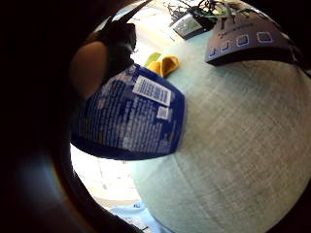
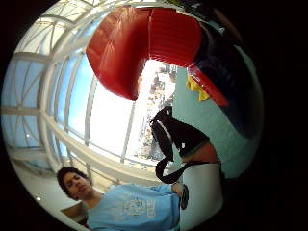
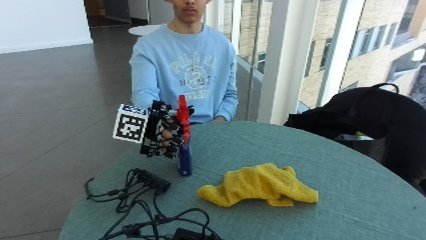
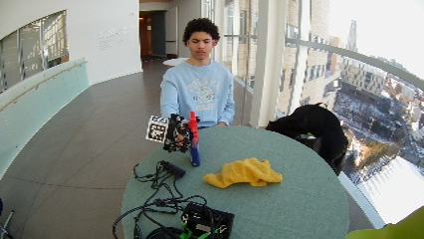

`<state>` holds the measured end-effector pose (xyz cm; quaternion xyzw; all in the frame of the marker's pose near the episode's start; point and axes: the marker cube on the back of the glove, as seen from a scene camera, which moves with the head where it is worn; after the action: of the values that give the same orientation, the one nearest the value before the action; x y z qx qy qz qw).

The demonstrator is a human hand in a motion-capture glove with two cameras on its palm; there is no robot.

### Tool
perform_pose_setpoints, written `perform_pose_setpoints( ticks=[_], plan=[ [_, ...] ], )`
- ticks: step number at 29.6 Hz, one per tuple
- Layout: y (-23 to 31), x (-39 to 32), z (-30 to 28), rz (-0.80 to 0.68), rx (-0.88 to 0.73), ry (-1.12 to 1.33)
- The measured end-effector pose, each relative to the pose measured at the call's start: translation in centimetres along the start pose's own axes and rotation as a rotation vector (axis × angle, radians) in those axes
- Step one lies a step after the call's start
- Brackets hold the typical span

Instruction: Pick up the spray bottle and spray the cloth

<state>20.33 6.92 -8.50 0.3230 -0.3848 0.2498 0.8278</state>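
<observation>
At lower centre a crumpled yellow cloth (image 3: pixel 259 185) is spread on the table (image 3: pixel 346 170); at centre left, the spray bottle (image 3: pixel 183 137) is gripped upright by the gloved right hand (image 3: pixel 163 135).

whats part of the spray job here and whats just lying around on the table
Job: spray bottle, gripped by the gloved right hand; yellow cloth on the table.

Lying about: black cables, black box, black bag.

spray bottle (image 3: pixel 183 145) above table (image 3: pixel 346 180), cloth (image 3: pixel 259 186) on table beside it
</observation>
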Motion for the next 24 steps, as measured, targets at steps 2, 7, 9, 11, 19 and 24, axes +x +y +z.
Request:
perform_pose_setpoints(
  ticks=[2,7,9,11,19,24],
  plan=[
    [-0.5,-0.2,0.3,0.054,0.004,-0.009],
    [-2.2,-0.1,0.9,0.099,0.001,-0.030],
    [-2.4,0.2,1.2,0.095,0.001,-0.037],
    [-2.4,0.3,1.4,0.085,0.009,-0.039],
    [-1.9,0.8,1.7,0.031,0.064,-0.030],
    [-2.6,0.6,1.6,0.024,0.111,-0.022]
  ],
)
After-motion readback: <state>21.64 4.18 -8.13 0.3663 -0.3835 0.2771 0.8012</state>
